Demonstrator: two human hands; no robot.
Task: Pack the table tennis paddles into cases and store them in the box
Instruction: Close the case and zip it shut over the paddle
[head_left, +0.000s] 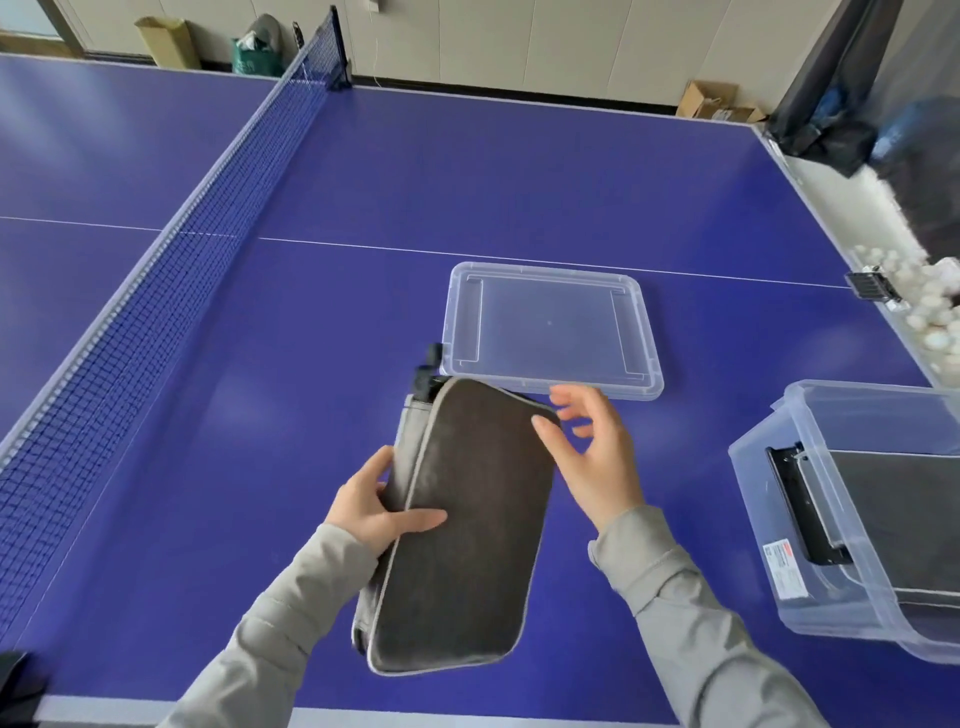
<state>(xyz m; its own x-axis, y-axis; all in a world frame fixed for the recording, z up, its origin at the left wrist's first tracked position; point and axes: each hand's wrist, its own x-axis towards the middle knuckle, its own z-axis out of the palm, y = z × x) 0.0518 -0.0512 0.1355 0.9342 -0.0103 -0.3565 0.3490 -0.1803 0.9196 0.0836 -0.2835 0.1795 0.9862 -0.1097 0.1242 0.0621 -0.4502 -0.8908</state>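
Grey paddle case (462, 525) at lower centre of frame, long axis running up-frame, pinched on its left edge by left hand (371, 506); right hand (592, 452) open, touching its upper-right corner; box (769, 525) lies right, nearer that hand.

free: bare blue table (208, 467) at left and centre of frame | obstacles: net (171, 270) upper left; clear lid (550, 332) centre; box (857, 514) lower right

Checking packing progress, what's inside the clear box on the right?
A dark case already lies inside the clear box. Whatever is beneath it, or inside it, is hidden.
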